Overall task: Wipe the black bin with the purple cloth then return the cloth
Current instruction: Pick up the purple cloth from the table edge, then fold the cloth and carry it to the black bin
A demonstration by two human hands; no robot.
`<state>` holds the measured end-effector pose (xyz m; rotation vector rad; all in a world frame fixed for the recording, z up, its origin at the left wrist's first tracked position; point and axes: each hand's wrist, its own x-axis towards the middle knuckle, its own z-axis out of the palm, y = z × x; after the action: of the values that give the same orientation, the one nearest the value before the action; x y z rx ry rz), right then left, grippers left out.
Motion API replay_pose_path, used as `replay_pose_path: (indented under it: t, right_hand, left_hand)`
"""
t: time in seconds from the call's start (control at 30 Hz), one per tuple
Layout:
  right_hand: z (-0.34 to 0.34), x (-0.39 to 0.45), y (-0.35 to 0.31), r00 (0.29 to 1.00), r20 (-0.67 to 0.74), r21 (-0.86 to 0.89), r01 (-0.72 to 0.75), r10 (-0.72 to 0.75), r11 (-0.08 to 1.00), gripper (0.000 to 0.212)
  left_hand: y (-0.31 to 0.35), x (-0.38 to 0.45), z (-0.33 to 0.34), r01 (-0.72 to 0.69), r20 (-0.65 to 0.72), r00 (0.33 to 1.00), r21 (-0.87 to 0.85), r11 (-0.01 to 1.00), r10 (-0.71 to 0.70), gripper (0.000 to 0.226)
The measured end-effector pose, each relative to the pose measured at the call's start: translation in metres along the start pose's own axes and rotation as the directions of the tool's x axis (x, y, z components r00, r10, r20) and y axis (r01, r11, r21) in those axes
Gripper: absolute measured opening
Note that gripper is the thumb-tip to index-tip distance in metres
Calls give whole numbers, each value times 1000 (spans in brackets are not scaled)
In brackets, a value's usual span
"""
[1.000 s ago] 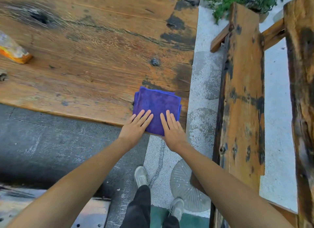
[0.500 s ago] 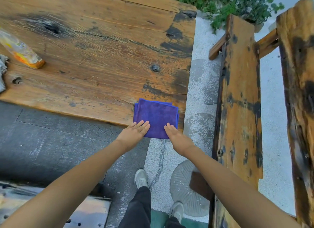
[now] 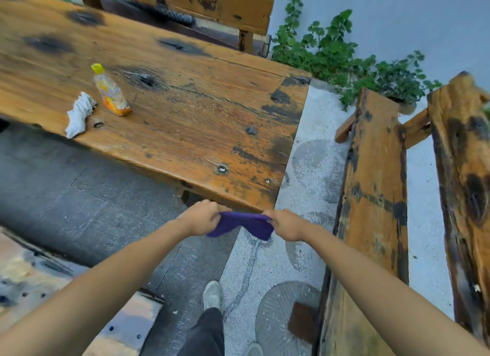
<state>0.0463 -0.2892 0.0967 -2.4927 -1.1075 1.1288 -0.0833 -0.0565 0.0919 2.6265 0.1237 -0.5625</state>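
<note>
a long wooden table (image 3: 159, 95) is filling the upper left, with a wooden bench (image 3: 371, 196) running along the right and green plants (image 3: 331, 53) behind. on the table a small bottle (image 3: 110, 91) with a yellow cap is leaning beside a crumpled white rag (image 3: 78, 114). the purple cloth (image 3: 244, 223) is hanging in the air just off the table's near corner, its long axis lying left to right, its edges drooping, possibly folded though blur is hiding the layers. the left hand (image 3: 202, 219) is gripping its left end with curled fingers; the right hand (image 3: 285, 224) is gripping the right end likewise, both arms reaching forward.
</note>
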Motion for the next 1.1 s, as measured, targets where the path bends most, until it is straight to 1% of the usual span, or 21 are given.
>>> replay_pose_path:
  t: [0.07,0.13,0.2,0.27,0.37,0.4,0.47,0.53,0.6,0.67,0.7,0.77,0.83,0.9,0.97,1.0,1.1]
  right_hand:
    - [-1,-29,-6,999,12,129,36,-37,991,24]
    - [0,-54,-12,998,41,322,38,-54,946,19]
    - [0,-78,-19,995,83,539,0,-53,842,18]
    - [2,-96,-23,996,68,665,-4,-55,747,24]
    - [3,-115,-30,999,-14,731,33,-33,681,28]
    - [3,-119,-32,998,-52,749,54,-22,660,26]
    - [5,-126,-39,993,-121,784,96,-1,613,20]
    - [6,-132,-48,981,-193,800,146,20,583,19]
    - [7,-139,-58,964,-264,818,209,28,536,18]
    - [7,-143,-67,942,-331,822,261,52,506,21]
    - [7,-144,-71,926,-369,808,282,72,517,26]
    - [7,-147,-78,882,-461,746,323,100,582,39]
    - [6,-153,-89,798,-589,631,358,124,688,47]
    - [5,-163,-105,701,-693,511,313,168,800,50]
    - [8,-175,-125,618,-761,441,271,196,856,50]
    - [12,-179,-137,593,-783,408,262,188,874,49]
    - [28,-185,-167,594,-789,362,249,154,898,44]
  left_hand:
    - [20,-27,0,23,-28,999,-166,986,-28,52]
    - [34,-51,4,54,-56,995,-346,937,-78,40]
    - [47,-75,8,64,-107,985,-503,862,-136,42]
    - [61,-101,11,73,-127,971,-646,759,-201,34]
    - [79,-133,14,65,-169,934,-787,614,-315,7]
    - [83,-141,15,54,-182,918,-824,565,-354,4]
    - [87,-157,16,33,-187,884,-890,456,-429,9]
    - [88,-169,15,-3,-199,850,-928,374,-488,11]
    - [88,-176,11,-52,-235,821,-938,342,-519,22]
    - [92,-180,6,-104,-282,795,-935,339,-536,25]
    - [94,-180,3,-132,-312,777,-930,343,-546,23]
    - [97,-180,-4,-186,-390,728,-904,385,-564,27]
    - [104,-177,-10,-205,-451,682,-873,442,-576,32]
    - [112,-172,-15,-162,-476,630,-853,495,-613,43]
    - [122,-167,-16,-114,-501,575,-832,543,-647,48]
    - [129,-166,-17,-113,-507,573,-827,551,-644,49]
    - [151,-167,-16,-142,-471,619,-854,501,-628,50]
